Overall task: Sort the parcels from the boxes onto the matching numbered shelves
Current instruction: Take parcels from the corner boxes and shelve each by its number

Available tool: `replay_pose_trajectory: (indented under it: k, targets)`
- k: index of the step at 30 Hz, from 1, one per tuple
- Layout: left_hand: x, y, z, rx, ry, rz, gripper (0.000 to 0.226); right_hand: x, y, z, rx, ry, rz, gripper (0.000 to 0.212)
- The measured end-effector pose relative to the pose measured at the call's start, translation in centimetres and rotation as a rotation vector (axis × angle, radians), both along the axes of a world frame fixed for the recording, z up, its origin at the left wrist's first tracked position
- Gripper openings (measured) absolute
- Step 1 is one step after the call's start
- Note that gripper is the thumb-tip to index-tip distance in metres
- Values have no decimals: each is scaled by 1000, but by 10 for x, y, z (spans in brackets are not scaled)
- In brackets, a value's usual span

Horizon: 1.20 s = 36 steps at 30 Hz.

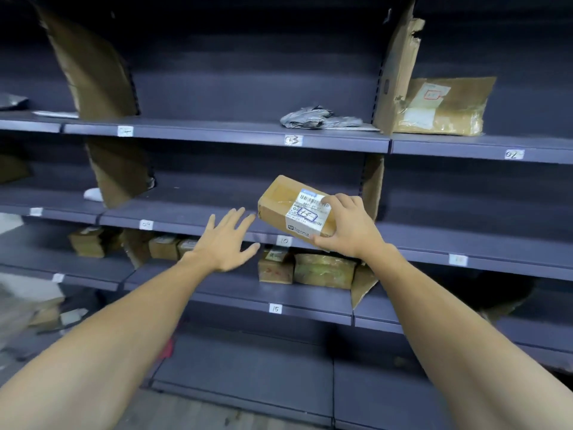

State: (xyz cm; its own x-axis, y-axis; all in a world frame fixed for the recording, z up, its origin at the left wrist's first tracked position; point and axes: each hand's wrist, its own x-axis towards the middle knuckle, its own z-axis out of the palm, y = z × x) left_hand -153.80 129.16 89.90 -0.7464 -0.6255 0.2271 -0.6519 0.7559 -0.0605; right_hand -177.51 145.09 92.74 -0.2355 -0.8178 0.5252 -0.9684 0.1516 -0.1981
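Gripping brown cardboard parcel marked 13 in right hand, left hand open at nine o'clock; risks misshelving above six-o'clock white paper tag 10.

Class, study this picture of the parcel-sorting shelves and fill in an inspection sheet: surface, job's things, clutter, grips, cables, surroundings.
Surface: dark shelves with number tags; tag 03, tag 02, tag 10 and tag 15 are readable.
Job's things: held parcel, label marked what looks like 13; parcels on the shelf under tag 10; large parcel above tag 02.
Clutter: crumpled grey bag above tag 03; torn cardboard dividers.
Grips: right hand holds the held parcel by one end; left hand open, fingers spread beside it.
Cables: nothing seen.
Surroundings: blurred boxes at lower left.
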Motion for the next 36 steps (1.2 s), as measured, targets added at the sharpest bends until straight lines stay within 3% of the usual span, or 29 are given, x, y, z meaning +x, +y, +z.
replay_pose_trajectory:
  k: [10, 25, 36]
  targets:
    - [101, -37, -13, 22, 31, 114, 73, 86, -57, -5, 75, -11, 84, 82]
    - [273, -158, -13, 42, 17, 174, 72, 259, -198, -11, 101, 8, 155, 82]
    - [306, -214, -39, 70, 10, 142, 73, 295, -249, -36, 165, -8, 129, 81]
